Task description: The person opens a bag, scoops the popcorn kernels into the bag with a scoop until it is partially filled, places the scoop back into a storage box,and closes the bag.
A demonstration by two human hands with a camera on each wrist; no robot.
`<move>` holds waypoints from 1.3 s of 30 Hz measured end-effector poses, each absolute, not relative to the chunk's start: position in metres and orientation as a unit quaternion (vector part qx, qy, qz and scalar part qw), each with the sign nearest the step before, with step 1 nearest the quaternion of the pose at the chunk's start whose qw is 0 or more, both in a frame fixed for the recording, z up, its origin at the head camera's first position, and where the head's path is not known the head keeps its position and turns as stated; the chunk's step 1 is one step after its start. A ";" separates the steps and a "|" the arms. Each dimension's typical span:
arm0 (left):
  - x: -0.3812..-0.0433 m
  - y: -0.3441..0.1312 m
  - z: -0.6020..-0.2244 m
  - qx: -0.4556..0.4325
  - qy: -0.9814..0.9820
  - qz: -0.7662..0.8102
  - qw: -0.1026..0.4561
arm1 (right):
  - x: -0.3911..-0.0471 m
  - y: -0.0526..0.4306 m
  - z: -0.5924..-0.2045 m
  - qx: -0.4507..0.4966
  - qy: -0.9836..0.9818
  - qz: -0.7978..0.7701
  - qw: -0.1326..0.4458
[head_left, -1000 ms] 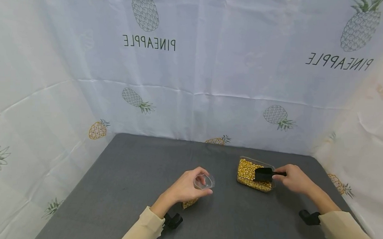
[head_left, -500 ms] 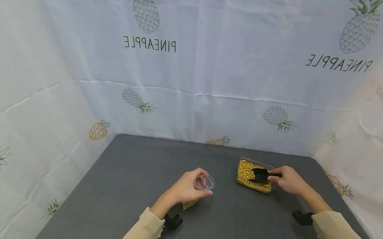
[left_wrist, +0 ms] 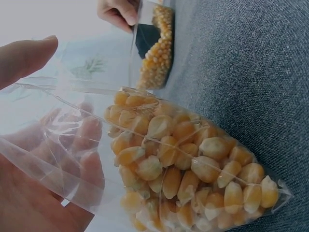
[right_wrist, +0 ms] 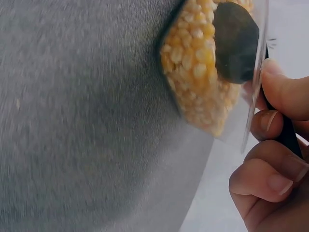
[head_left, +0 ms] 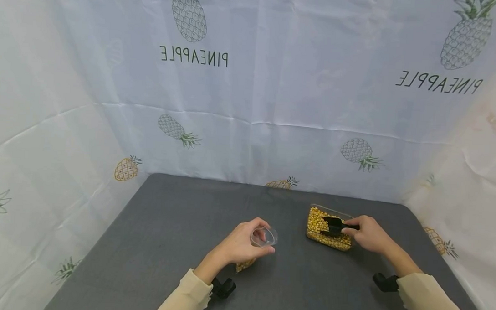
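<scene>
My left hand holds a clear plastic bag by its mouth, which is spread into a round opening between thumb and fingers. Yellow corn kernels fill the bag's lower part, tapering to a corner near the cloth. To the right, a clear rectangular container holds loose corn kernels. My right hand grips the handle of a black scoop, whose blade is inside the container among the kernels. In the right wrist view, the thumb and curled fingers wrap the handle just beyond the container's wall.
A dark grey cloth covers the table under everything. White curtains with pineapple prints stand behind the table and along both sides. Black camera mounts sit at both wrists.
My right hand has moved left with the scoop, sliding its blade farther across the kernels in the container. The left hand and the bag have stayed in place.
</scene>
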State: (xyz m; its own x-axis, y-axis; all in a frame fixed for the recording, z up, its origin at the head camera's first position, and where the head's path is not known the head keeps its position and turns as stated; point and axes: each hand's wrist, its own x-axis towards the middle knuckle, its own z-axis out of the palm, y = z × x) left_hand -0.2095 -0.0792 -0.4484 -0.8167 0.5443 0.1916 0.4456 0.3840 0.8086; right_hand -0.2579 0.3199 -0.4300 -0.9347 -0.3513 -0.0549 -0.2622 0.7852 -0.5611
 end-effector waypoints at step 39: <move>-0.210 -0.080 -0.448 0.300 0.830 0.467 0.047 | -0.246 0.334 -0.451 -0.139 0.923 -0.360 0.011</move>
